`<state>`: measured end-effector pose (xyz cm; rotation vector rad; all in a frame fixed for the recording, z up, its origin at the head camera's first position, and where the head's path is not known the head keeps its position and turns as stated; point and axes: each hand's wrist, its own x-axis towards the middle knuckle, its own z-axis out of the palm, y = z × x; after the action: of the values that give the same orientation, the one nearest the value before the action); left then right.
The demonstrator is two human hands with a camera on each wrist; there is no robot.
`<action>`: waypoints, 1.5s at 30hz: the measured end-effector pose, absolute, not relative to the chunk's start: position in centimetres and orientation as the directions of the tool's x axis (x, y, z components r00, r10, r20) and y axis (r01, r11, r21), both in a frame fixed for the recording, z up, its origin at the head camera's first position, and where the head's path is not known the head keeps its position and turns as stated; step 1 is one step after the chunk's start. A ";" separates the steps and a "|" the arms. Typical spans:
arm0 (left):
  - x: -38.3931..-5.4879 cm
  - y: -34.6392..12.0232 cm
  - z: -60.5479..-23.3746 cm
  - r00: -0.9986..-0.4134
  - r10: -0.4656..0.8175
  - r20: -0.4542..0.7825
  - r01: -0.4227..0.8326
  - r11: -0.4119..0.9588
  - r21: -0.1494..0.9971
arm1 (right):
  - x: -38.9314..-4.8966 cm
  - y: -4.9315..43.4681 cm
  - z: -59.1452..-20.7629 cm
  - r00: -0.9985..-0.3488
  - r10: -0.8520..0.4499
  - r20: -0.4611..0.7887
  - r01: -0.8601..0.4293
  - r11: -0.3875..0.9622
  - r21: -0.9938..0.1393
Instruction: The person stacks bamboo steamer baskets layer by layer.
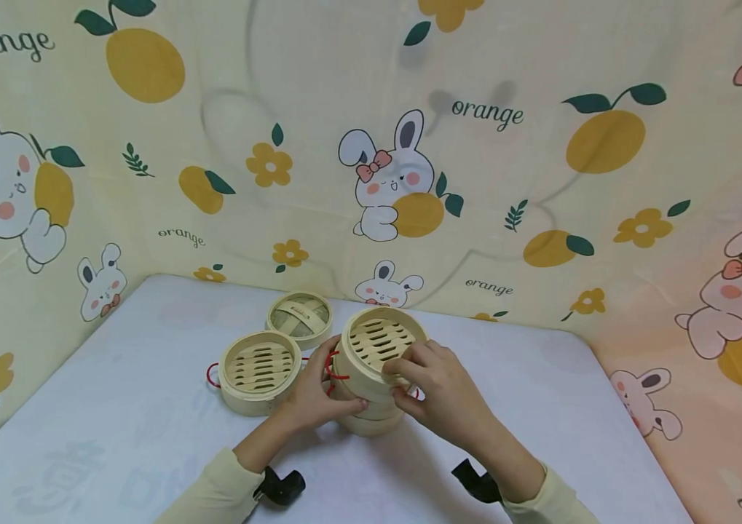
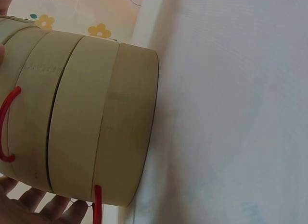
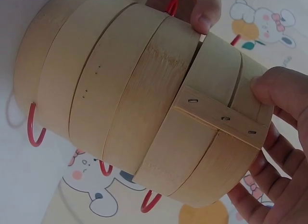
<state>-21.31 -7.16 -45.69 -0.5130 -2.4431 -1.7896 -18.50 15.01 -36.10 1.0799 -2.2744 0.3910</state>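
Round bamboo steamer baskets with red cord handles form a stack (image 1: pixel 371 416) in the head view. My left hand (image 1: pixel 312 389) grips the stack's left side, its thumb across the front; in the left wrist view several of its fingers (image 2: pixel 53 207) curl along the wall. At the right, my right hand (image 1: pixel 439 393) pinches the front right rim of the top steamer basket (image 1: pixel 362 367), thumb outside. The right wrist view shows that top steamer basket (image 3: pixel 202 137) with a stapled bamboo strip on its wall and a narrow dark gap under one side. Its slatted floor faces up.
A separate slatted steamer basket (image 1: pixel 229 393) stands left of the stack, close by my left hand. Behind it lies a woven bamboo lid (image 1: pixel 300 320) with a strap handle. All stand on a white-covered table (image 1: pixel 528 407), backed by a patterned cloth (image 1: pixel 318 73).
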 end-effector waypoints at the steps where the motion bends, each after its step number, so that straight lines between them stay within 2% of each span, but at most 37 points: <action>1: -21.3 -7.2 -45.7 -0.942 0.225 0.248 0.304 0.264 0.915 | -18.5 15.0 -36.1 -0.499 -0.607 0.619 -0.779 0.627 -0.013; 45: -20.9 -7.0 -45.6 -0.969 0.167 0.182 0.220 0.251 0.943 | -18.5 13.6 -36.0 -0.522 -0.605 0.602 -0.763 0.646 -0.013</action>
<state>-20.90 -7.05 -45.63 -0.3789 -2.4488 -1.8578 -18.54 13.59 -35.96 1.0619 -2.3029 0.3712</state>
